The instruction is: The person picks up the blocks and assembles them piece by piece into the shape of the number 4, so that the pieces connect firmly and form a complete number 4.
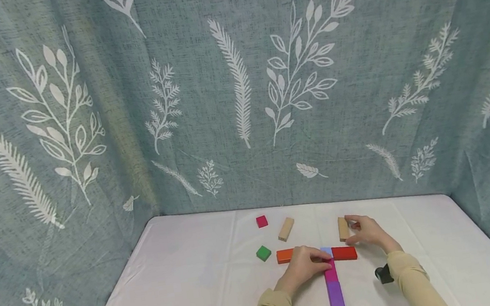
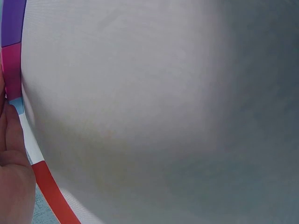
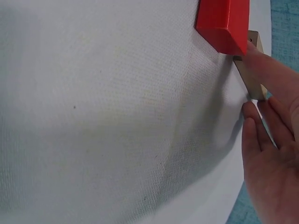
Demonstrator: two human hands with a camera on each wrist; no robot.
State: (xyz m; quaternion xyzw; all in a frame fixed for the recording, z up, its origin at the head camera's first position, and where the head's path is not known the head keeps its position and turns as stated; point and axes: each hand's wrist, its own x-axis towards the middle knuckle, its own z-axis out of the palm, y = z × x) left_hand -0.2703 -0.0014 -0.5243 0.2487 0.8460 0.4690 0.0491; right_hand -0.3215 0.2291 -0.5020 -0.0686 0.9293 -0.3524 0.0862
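Note:
My left hand (image 1: pixel 305 267) reaches over the row of blocks, its fingers extended and touching where the pink block (image 1: pixel 331 274) meets the light blue block (image 1: pixel 326 252). In the left wrist view those fingers (image 2: pixel 15 133) look straight. My right hand (image 1: pixel 369 232) holds a plain wooden block (image 1: pixel 343 229) by its two ends, thumb at the near end and fingertips at the far one. A red block (image 1: pixel 344 253) lies just in front of the wooden block and hides part of the thumb tip in the right wrist view.
A purple block (image 1: pixel 336 297) continues the pink one toward me. Left of the left hand lies an orange block (image 1: pixel 285 256). Farther off are a green block (image 1: pixel 264 253), another wooden block (image 1: pixel 286 229) and a small crimson block (image 1: pixel 261 221). A curtain (image 1: pixel 222 125) hangs behind the white table (image 1: pixel 187 276).

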